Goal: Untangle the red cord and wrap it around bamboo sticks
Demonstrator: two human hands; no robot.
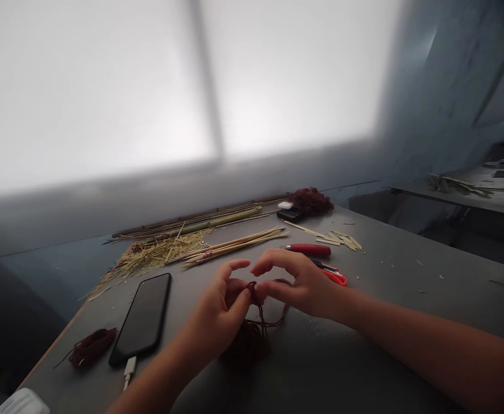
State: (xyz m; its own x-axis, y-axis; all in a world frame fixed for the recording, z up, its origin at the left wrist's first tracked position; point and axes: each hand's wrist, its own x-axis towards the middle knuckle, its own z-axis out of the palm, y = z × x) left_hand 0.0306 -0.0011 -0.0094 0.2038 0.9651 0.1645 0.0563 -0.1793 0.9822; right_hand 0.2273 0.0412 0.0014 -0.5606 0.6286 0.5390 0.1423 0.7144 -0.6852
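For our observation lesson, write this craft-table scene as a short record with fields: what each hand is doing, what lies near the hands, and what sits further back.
Left hand: pinching dark maroon thread at fingertips
Right hand: pinching the same thread, close to the left hand
Under the hands: maroon thread bundle on grey table
Left of hands: black smartphone with white cable plugged in; small maroon thread skein
Right of hands: red-handled snips, red-handled knife
Behind: pale bamboo sticks, straw-coloured splinter pile, far maroon thread heap
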